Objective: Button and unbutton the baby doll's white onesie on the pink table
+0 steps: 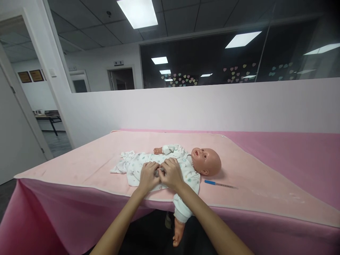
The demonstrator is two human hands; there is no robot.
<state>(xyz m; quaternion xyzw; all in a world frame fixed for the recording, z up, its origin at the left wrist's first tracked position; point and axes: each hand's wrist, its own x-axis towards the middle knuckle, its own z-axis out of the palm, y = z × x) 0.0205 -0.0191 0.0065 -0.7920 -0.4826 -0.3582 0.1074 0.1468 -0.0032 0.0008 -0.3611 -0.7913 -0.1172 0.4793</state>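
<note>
A baby doll [205,161] lies on its back on a light pink blanket [92,163], head to the right. It wears a white printed onesie [132,164]. My left hand [148,174] and my right hand [171,172] rest side by side on the doll's belly, fingers curled and pinching the front of the onesie. One doll arm hangs over the table's front edge [178,226]; the other sticks up at the far side [158,150]. A thin thermometer with a blue end [219,184] lies just right of the doll's shoulder.
The table carries a darker pink cover [297,152] beneath the blanket, hanging over the front edge. Behind it runs a low white partition wall [212,106] with dark glass above. An open doorway and another table [49,118] are at the left.
</note>
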